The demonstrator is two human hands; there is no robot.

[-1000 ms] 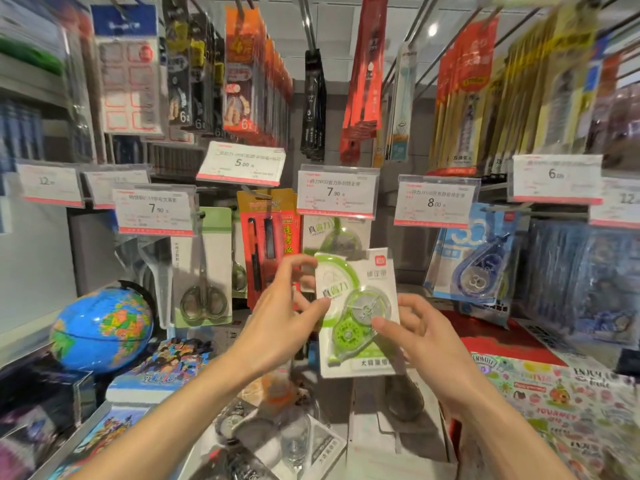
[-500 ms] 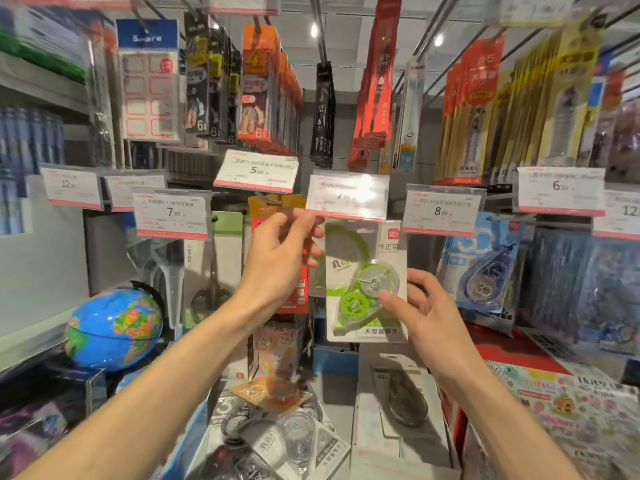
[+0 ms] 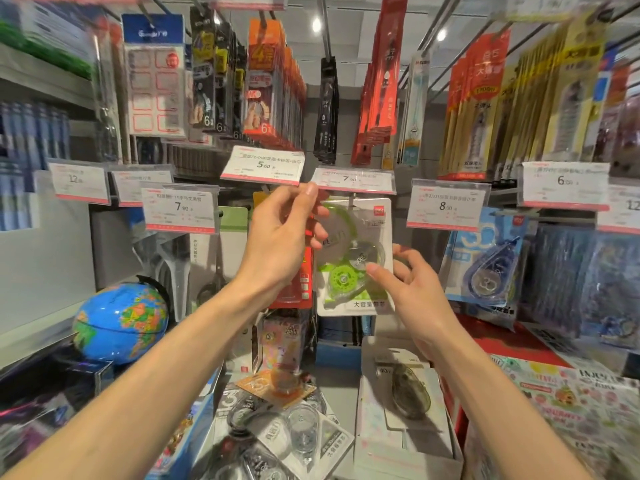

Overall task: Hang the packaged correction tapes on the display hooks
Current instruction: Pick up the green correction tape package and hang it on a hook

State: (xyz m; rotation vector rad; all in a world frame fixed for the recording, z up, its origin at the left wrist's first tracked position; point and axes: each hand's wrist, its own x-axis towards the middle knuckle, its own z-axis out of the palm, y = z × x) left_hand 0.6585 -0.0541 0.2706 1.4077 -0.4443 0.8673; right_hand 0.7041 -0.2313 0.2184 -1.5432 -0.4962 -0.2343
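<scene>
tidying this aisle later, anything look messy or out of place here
Yes: loose correction tape packs lie jumbled and overlapping in the bin below the hooks, not hung. The green pack the left hand and right hand hold hangs roughly straight.

Correction tape pack [image 3: 356, 258] hung beneath the price tag [image 3: 353, 179], left hand [image 3: 284, 237] at its upper left, right hand [image 3: 412, 285] at its lower right, globe [image 3: 121, 322] far left, loose packs [image 3: 284, 434] below.

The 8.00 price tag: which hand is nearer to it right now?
Right. The right hand sits just below and left of the 8.00 price tag, at the green correction tape pack. The left hand is farther left, beyond that pack.
</scene>
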